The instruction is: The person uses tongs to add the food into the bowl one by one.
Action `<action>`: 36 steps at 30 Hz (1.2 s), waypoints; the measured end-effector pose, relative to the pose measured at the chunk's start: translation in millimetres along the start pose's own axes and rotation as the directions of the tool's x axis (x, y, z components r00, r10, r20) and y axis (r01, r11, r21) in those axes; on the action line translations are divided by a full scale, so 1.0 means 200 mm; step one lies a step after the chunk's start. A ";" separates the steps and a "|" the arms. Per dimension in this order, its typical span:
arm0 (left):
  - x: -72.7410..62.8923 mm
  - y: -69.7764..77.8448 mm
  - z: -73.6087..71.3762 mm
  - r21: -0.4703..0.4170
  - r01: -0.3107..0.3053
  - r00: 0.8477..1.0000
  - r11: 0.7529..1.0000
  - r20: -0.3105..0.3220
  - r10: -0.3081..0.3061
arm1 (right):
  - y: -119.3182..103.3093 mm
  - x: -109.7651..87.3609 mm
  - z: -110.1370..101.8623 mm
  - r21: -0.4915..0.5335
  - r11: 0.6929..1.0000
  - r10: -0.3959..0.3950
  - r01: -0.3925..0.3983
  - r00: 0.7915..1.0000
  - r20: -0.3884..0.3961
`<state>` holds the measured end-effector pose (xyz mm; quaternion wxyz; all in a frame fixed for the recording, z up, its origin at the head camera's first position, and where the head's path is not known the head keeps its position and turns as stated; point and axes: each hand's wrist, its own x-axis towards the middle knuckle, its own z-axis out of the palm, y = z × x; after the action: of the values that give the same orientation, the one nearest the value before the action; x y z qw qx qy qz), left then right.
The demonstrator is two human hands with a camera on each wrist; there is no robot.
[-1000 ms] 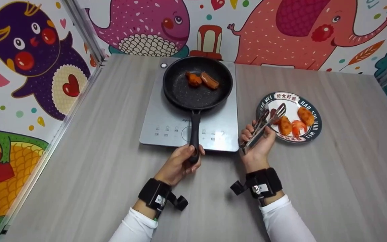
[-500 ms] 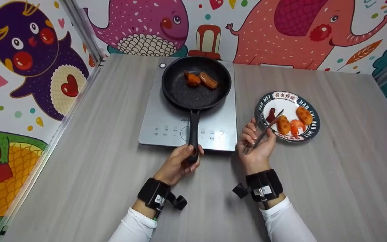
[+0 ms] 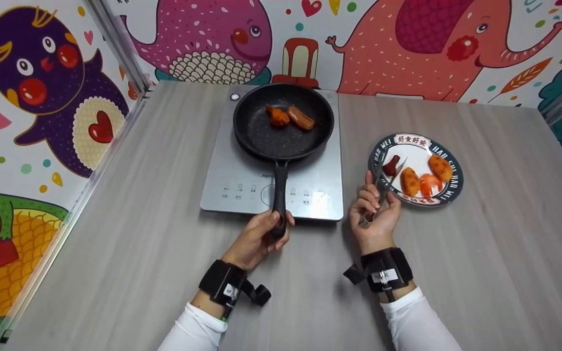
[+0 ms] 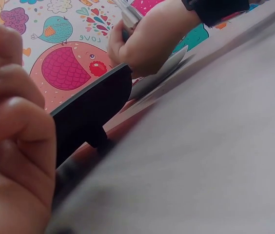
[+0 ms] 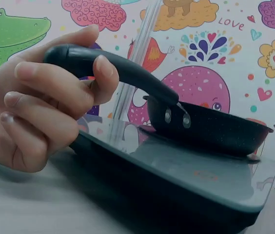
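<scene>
In the head view, my left hand (image 3: 256, 239) grips the black handle (image 3: 280, 185) of a frying pan (image 3: 261, 139). The right wrist view shows that hand's fingers (image 5: 54, 97) curled round the handle. An orange-brown fried piece (image 3: 277, 117) and a scored sausage piece (image 3: 301, 118) lie in the pan. My right hand (image 3: 377, 226) holds metal tongs (image 3: 392, 185), their arms spread. The tips are over the left side of a dark-rimmed plate (image 3: 451, 192), beside a dark red drumstick-like piece (image 3: 391, 165). Two golden oval pieces (image 3: 410, 182) and a shrimp (image 3: 429, 185) share the plate.
A silver induction cooktop (image 3: 310, 195) stands under the pan, its touch controls facing me. Cartoon-printed walls (image 3: 408, 58) bound the wood-grain table (image 3: 164, 195) at the back and left.
The tongs have turned in my right hand, and their tips have shifted left towards the drumstick-like piece, which now shows fully. My left hand and the pan stay in place.
</scene>
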<state>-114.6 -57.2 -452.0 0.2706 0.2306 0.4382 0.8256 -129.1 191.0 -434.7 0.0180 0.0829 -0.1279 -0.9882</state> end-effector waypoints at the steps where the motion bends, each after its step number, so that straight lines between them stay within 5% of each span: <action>1: 0.00 0.00 0.00 0.001 0.003 1.000 1.000 -0.001 -0.003 | 0.00 0.00 -0.01 -0.003 1.000 0.004 -0.004 1.000 -0.005; 17: 0.00 -0.01 0.00 0.004 -0.002 1.000 1.000 -0.017 0.002 | -0.04 0.02 -0.06 -0.017 0.996 0.087 -0.087 0.995 0.050; 29: 0.00 -0.01 0.00 0.008 -0.005 1.000 1.000 -0.004 0.005 | -0.07 0.03 -0.05 -0.132 0.991 0.040 -0.031 0.997 0.070; 36: 0.00 0.00 0.00 0.008 0.004 1.000 1.000 -0.008 -0.003 | -0.08 0.04 -0.03 -0.276 0.960 -0.019 0.034 0.998 0.055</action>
<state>-114.0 -57.1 -452.9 0.2693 0.2276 0.4429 0.8243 -135.7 205.0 -445.5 0.0128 0.0554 0.0124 -0.9983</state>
